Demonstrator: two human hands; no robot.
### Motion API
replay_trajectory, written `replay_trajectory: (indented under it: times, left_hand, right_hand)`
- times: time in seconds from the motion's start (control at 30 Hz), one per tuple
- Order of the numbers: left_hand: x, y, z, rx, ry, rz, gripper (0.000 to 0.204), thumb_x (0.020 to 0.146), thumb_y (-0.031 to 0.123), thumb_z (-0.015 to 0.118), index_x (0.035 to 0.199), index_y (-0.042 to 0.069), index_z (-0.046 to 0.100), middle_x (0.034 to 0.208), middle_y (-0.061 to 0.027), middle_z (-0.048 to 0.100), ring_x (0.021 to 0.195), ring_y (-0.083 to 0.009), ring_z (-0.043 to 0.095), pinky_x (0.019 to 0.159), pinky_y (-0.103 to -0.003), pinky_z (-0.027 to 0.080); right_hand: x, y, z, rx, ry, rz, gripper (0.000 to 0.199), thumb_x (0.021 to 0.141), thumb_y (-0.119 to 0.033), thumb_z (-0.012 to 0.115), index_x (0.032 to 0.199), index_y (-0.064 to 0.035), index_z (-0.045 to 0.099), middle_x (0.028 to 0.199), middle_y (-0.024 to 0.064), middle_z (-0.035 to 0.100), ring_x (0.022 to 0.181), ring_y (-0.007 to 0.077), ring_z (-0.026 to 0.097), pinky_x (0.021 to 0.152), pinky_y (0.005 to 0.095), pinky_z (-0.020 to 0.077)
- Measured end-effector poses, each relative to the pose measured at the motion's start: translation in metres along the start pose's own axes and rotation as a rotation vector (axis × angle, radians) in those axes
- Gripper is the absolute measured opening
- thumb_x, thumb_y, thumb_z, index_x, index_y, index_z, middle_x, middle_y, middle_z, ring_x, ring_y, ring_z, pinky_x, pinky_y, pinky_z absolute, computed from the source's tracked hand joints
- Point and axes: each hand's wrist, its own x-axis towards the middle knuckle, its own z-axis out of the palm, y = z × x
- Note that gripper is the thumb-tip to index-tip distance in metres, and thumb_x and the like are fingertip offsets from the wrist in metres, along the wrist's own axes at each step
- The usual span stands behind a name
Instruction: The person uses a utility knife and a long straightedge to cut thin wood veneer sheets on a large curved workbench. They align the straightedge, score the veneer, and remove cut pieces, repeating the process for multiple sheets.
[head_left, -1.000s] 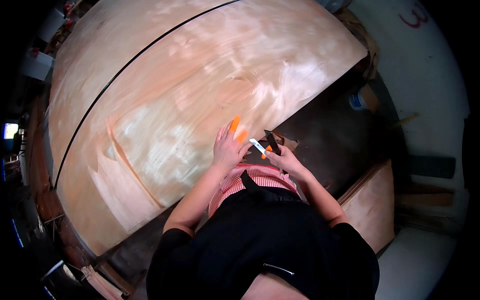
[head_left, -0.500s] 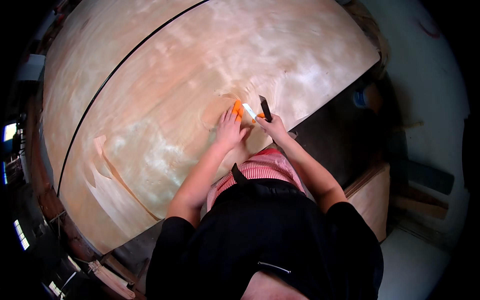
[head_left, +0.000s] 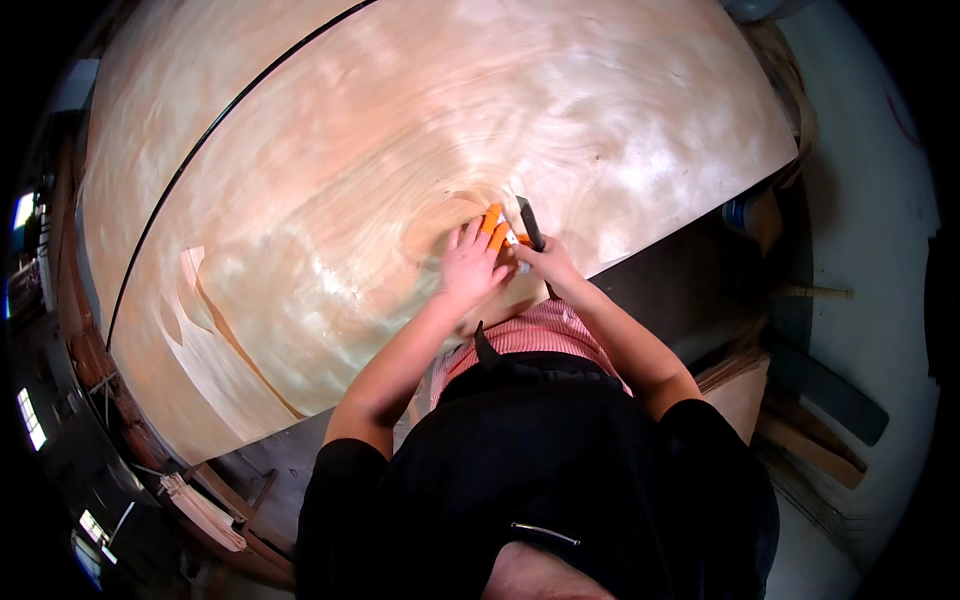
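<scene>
A large pale wood veneer sheet [head_left: 360, 190] with wavy grain lies in front of me. My left hand [head_left: 472, 266] rests on it, fingers stretched out, with orange coverings on some of the fingertips. Close to its right, my right hand [head_left: 553, 268] grips a dark, flat, knife-like tool [head_left: 530, 222] whose end points away from me. A small white strip [head_left: 512, 239] lies between the two hands, at the right fingertips; part of it is hidden by the left fingers. Orange also shows by the right fingers.
A thin black cord [head_left: 205, 140] curves across the sheet at the left. Loose veneer strips [head_left: 200, 300] lie near its left edge. Stacked wood sheets [head_left: 738, 385] stand at the right, and a bundle of thin strips [head_left: 203, 512] lies at the lower left.
My left hand has shifted slightly right, closer to the right hand, and its fingers now cover part of the white strip. The whole view has turned a little.
</scene>
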Motion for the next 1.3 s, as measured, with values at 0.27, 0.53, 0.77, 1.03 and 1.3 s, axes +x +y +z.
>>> replay_trajectory:
  times: [0.27, 0.53, 0.77, 1.03, 1.3]
  left_hand:
    - [-0.001, 0.0, 0.007, 0.053, 0.049, -0.007, 0.062, 0.069, 0.042, 0.059, 0.121, 0.012, 0.043, 0.125, -0.0064, 0.037, 0.117, -0.0217, 0.032, 0.096, -0.041, 0.024]
    - [-0.029, -0.03, 0.021, -0.177, 0.26, -0.148, 0.058, 0.071, 0.032, 0.06, 0.121, 0.007, 0.042, 0.124, -0.0125, 0.037, 0.119, -0.0263, 0.031, 0.099, -0.042, 0.023]
    - [-0.048, -0.045, -0.003, -0.172, 0.41, -0.226, 0.052, 0.072, 0.023, 0.059, 0.115, -0.003, 0.044, 0.12, -0.0151, 0.041, 0.114, -0.0277, 0.037, 0.095, -0.038, 0.032]
    - [-0.025, -0.062, -0.003, 0.073, 0.256, -0.263, 0.035, 0.074, 0.015, 0.05, 0.105, -0.001, 0.052, 0.094, -0.0084, 0.05, 0.092, -0.0204, 0.045, 0.067, -0.035, 0.04]
    - [-0.013, -0.061, 0.0, 0.269, 0.099, -0.198, 0.022, 0.075, 0.015, 0.047, 0.087, 0.003, 0.061, 0.087, -0.0067, 0.052, 0.087, -0.0199, 0.044, 0.064, -0.033, 0.038]
  right_hand:
    - [0.004, -0.035, -0.066, -0.927, -0.198, -0.006, 0.019, 0.075, -0.019, 0.057, 0.082, -0.0013, 0.059, 0.056, 0.0051, 0.052, 0.051, 0.0102, 0.048, 0.049, 0.0273, 0.0403]
    - [0.005, -0.074, -0.036, -0.618, -0.224, -0.035, 0.022, 0.078, -0.024, 0.056, 0.085, -0.0034, 0.061, 0.061, -0.002, 0.049, 0.056, 0.0075, 0.044, 0.051, 0.024, 0.0362]
    - [0.054, -0.052, 0.076, -0.414, -0.145, -0.002, 0.024, 0.077, -0.023, 0.058, 0.091, -0.0032, 0.059, 0.067, 0.0006, 0.055, 0.058, 0.0082, 0.048, 0.054, 0.0229, 0.0399]
    - [0.05, -0.055, 0.077, -0.357, -0.172, 0.103, 0.022, 0.076, -0.02, 0.06, 0.091, -0.0042, 0.058, 0.063, 0.0005, 0.055, 0.054, 0.0089, 0.048, 0.049, 0.0223, 0.0389]
    - [0.051, -0.06, 0.059, -0.838, -0.1, -0.049, 0.016, 0.075, -0.019, 0.057, 0.071, -0.0044, 0.061, 0.057, 0.0059, 0.06, 0.059, 0.014, 0.06, 0.055, 0.028, 0.0454]
